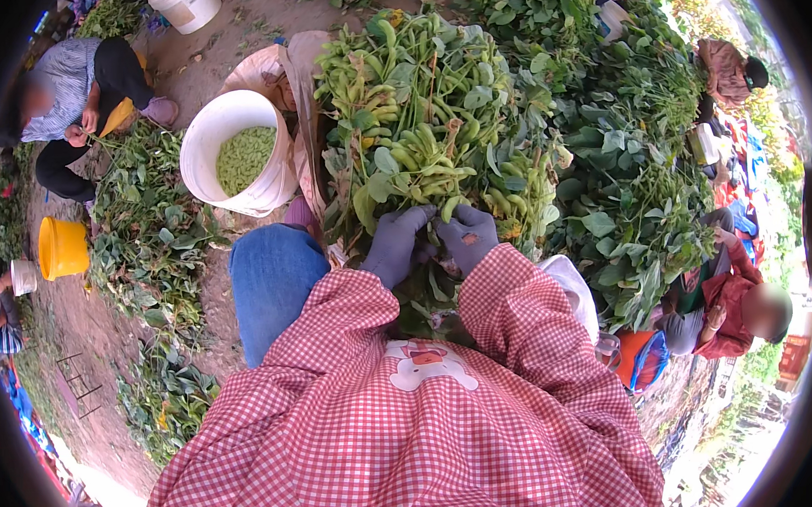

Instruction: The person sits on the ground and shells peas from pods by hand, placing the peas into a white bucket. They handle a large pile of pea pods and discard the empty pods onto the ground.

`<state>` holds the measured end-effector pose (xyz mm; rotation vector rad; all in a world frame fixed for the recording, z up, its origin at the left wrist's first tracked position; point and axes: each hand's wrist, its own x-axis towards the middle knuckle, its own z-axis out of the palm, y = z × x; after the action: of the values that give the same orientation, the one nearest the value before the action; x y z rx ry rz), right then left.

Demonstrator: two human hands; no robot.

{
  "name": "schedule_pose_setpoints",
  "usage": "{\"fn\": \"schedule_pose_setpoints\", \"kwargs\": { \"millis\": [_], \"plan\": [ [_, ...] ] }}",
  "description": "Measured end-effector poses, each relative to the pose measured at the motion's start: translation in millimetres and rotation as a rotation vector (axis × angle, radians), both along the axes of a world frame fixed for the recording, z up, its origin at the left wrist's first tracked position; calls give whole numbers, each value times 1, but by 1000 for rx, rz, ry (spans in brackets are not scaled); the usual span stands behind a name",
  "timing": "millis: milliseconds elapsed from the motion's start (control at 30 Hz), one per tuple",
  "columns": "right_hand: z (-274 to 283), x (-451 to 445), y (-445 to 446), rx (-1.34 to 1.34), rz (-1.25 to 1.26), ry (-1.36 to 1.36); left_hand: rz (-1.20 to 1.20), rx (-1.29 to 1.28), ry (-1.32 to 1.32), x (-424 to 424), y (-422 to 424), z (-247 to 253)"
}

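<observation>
My left hand (395, 246) and my right hand (470, 238), both in grey knitted gloves, meet in front of my lap. A plump green bean pod (452, 207) is pinched between their thumbs and fingers. The right glove has a hole that bares some skin. Most of the fingertips are hidden beneath the hands. Just beyond them rises a heap of cut bean plants (433, 96), thick with green pods that look like soybeans. A white plastic bucket (199, 143) stands ahead to the left, partly filled with shelled green beans (244, 162).
Beside the bucket is a pale woven sack (307, 115). Leafy stalks (619, 156) pile up on the right, more stalks (153, 217) on the left. A person (76, 98) sits at left near a yellow bucket (63, 247); another person (728, 307) sits at right by an orange-and-blue bag (638, 360).
</observation>
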<state>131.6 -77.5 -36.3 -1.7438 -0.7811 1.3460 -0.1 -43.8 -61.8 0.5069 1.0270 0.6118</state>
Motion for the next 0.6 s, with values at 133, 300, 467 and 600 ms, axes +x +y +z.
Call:
{"fn": "schedule_pose_setpoints", "kwargs": {
  "millis": [133, 300, 467, 600],
  "plan": [
    [-9, 1, 0, 15, -24, 75, -109, 118, 54, -5, 2, -1],
    [-6, 1, -1, -39, -56, 180, -258, 681, 206, -15, -3, -36],
    [-4, 0, -5, -32, -73, 302, 13, -48, -117, 3, -3, -2],
    [-4, 4, -7, -25, -79, 358, -131, 14, -148, -5, -3, -12]
  ]
}}
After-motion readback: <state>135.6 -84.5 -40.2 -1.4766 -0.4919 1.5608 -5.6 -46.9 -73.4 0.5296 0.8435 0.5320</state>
